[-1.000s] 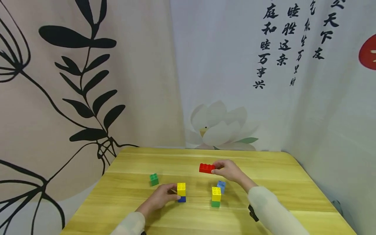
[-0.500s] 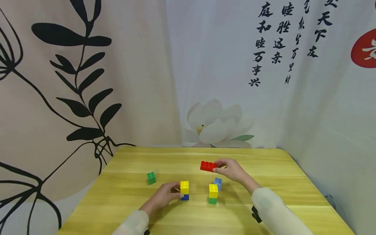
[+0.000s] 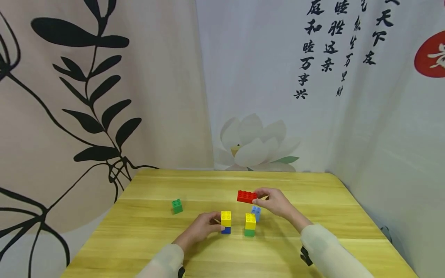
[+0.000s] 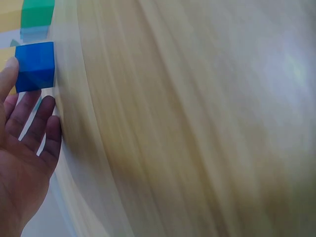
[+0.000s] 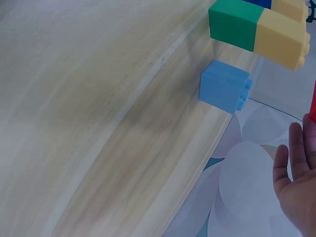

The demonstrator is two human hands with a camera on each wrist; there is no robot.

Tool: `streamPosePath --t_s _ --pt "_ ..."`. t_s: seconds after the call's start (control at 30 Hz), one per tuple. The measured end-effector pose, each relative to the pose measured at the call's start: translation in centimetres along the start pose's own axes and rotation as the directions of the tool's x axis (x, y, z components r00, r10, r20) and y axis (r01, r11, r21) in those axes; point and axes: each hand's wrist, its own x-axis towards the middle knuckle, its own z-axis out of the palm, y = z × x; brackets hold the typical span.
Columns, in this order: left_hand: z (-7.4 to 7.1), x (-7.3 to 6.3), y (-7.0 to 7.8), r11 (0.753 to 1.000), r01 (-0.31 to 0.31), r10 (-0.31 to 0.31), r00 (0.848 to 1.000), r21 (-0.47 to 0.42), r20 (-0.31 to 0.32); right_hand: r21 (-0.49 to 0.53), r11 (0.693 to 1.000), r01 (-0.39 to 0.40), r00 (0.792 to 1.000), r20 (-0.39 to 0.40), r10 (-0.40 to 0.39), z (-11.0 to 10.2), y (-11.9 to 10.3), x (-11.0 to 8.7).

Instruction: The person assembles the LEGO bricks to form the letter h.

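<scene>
My left hand [image 3: 202, 227] pinches a two-brick stack on the table, its yellow toy brick [image 3: 226, 219] on top of a dark blue brick [image 4: 35, 67]. The thumb lies near the seam between the two. Just right of it stands another stack, a yellow brick [image 3: 250, 221] over a green brick [image 5: 236, 23], with a gap between the stacks. Above and behind them, my right hand [image 3: 274, 202] holds a long red toy brick [image 3: 246, 197] by its right end, studs up. Only a sliver of that red brick [image 5: 313, 106] enters the right wrist view.
A light blue brick [image 3: 256, 212] stands just behind the right stack, partly hidden by it in the head view. Farther left sits a single green brick [image 3: 177, 206]. The wooden table [image 3: 194, 185] ends at a printed curtain [image 3: 167, 96].
My left hand has slid the yellow and dark blue stack rightward, narrowing the gap to the other stack. My right hand keeps the red brick raised. The head view has shifted slightly.
</scene>
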Motion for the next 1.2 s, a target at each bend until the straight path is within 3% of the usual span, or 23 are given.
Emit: streamPosePath --t_s 0.4,0.63,1.2 --pt "0.8 0.7 1.0 0.998 0.045 -0.045 0.999 0.048 -0.006 0.032 0.999 0.017 1.000 0.005 -0.017 0.2 -0.5 -0.7" --pt "1.2 1.1 1.1 0.996 0.027 -0.026 1.000 0.088 -0.005 0.041 0.999 0.023 1.000 0.008 -0.024 0.6 -0.9 -0.9" --pt "2.0 0.6 0.9 0.998 0.043 -0.042 0.999 0.052 -0.026 0.026 0.998 0.060 0.997 0.055 -0.061 2.0 -0.8 -2.0"
